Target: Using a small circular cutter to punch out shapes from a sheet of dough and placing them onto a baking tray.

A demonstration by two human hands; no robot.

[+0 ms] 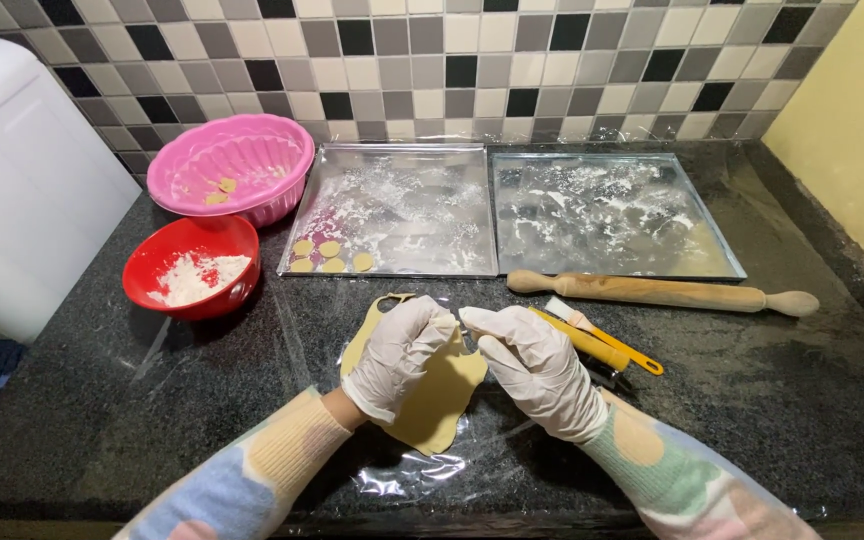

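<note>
Both my hands wear white gloves and meet over a flat sheet of rolled tan dough [442, 395] lying on clear plastic film on the dark counter. My left hand [399, 355] rests curled on the dough's upper part. My right hand [535, 370] has its fingers pinched together just beside the left, at the dough's right edge; what is between the fingertips is hidden. Several small round dough discs [330, 256] lie in the near left corner of a floured metal tray [452, 262].
A second floured tray [722, 262] sits to the right. A wooden rolling pin [657, 292] lies in front of it, with yellow-handled tools [602, 345] near my right hand. A red bowl of flour [152, 290] and a pink bowl [282, 200] stand left. A white appliance [22, 190] is far left.
</note>
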